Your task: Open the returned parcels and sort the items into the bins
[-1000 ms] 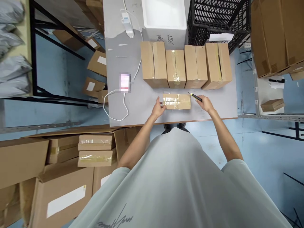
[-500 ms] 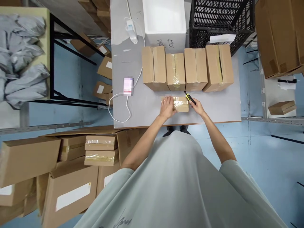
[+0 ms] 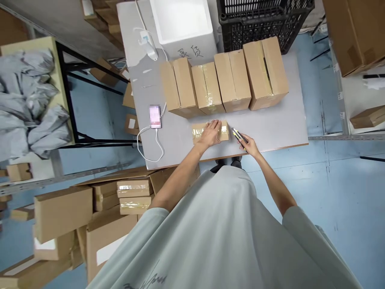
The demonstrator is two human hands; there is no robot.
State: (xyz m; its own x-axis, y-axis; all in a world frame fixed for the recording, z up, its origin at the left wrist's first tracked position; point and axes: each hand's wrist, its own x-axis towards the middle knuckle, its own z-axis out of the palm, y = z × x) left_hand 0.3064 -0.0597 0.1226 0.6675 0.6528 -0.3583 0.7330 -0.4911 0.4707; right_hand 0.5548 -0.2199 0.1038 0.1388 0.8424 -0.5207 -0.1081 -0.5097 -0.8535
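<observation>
A small taped cardboard box (image 3: 224,131) lies on the grey table, near its front edge. My left hand (image 3: 211,133) holds it from above, fingers across its top and closed on it. Clear tape shines on the box on both sides of that hand. In my right hand (image 3: 249,145) is a yellow and black box cutter (image 3: 240,138), gripped just right of the small box. Its tip points up and left toward the box's right end, with a small gap between them.
Behind the small box stands a row of taller cardboard boxes (image 3: 209,87). A white bin (image 3: 192,47) and a black plastic crate (image 3: 249,34) are at the back. A phone (image 3: 155,116) with a white cable lies left. More cartons (image 3: 64,214) pile up below left.
The view has turned and shifted. The box cutter has moved off the small box's right part to beside its end. My left hand sits farther right along the box.
</observation>
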